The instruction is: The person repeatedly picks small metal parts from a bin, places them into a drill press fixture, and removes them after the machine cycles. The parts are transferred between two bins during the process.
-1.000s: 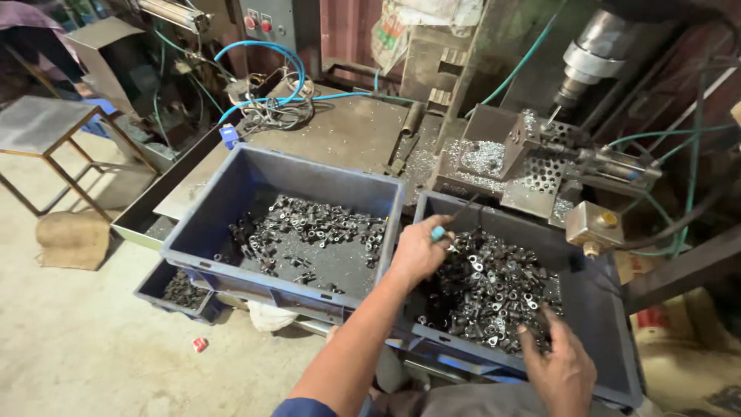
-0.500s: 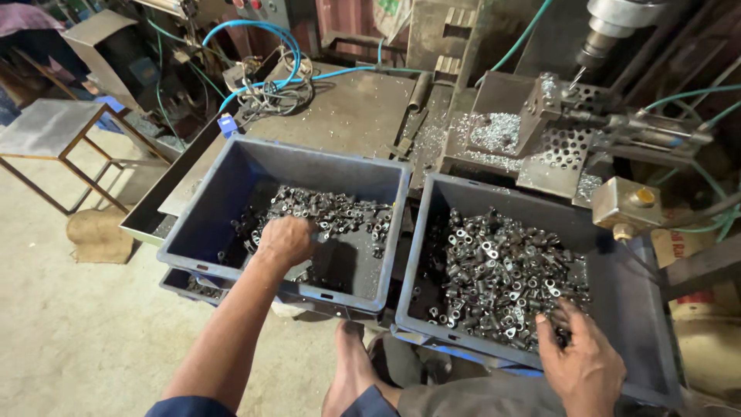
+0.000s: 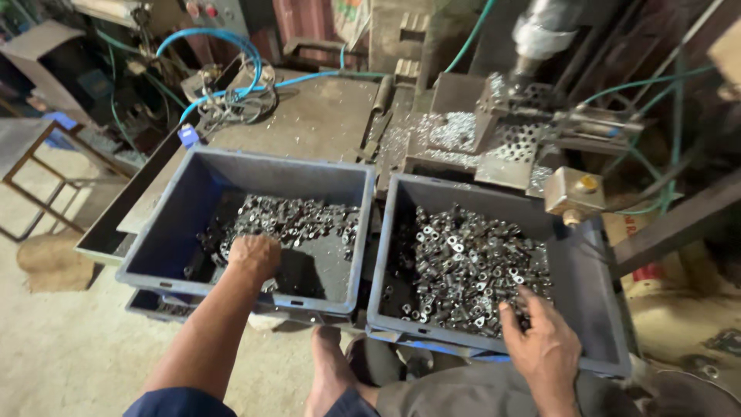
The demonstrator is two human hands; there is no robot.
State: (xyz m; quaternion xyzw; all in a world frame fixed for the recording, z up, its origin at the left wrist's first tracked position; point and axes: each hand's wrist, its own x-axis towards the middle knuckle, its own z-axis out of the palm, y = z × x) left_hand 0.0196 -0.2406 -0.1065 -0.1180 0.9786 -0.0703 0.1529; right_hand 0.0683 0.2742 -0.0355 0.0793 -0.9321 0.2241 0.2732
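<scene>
Printed sack (image 3: 351, 15) top centre; tan sack, red print (image 3: 644, 247) right.

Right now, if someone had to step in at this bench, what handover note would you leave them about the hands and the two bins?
Left hand: down inside the left grey bin, closed loosely over its dark metal parts; whether it grips any cannot be told.
Right hand: fingers spread on the near edge of the shinier small metal parts in the right grey bin, palm down, nothing clearly held.
Both bins sit side by side in front of the drilling machine. Each is partly filled.
Done or left: the parts in both bins show no sorted count, so it cannot be judged.
</scene>
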